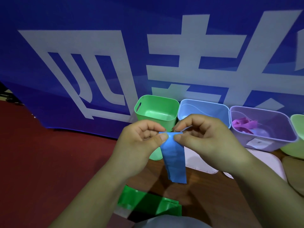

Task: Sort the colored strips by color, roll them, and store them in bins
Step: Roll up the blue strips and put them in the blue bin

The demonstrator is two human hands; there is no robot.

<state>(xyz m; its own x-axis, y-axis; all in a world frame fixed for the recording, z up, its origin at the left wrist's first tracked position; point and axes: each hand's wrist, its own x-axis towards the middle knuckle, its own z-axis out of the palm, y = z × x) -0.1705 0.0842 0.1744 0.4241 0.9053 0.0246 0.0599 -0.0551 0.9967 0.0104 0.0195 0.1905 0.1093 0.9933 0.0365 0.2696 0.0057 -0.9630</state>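
A blue strip [174, 160] hangs down in the middle of the view, its top edge curled over. My left hand [139, 142] pinches that top edge from the left and my right hand [205, 142] pinches it from the right, thumbs nearly touching. Behind my hands stands a row of bins: a green bin [157, 109] with nothing visible inside, a light blue bin [204, 109] partly hidden by my right hand, and a purple bin [263, 129] holding pink-purple strips [243, 123]. Several green strips [148, 203] lie on the brown table near me.
Another pale green bin [297, 137] shows at the right edge. White trays [202, 162] lie on the table under my right hand. A large blue banner [115, 63] with white characters stands behind the bins. Red floor [49, 162] fills the left.
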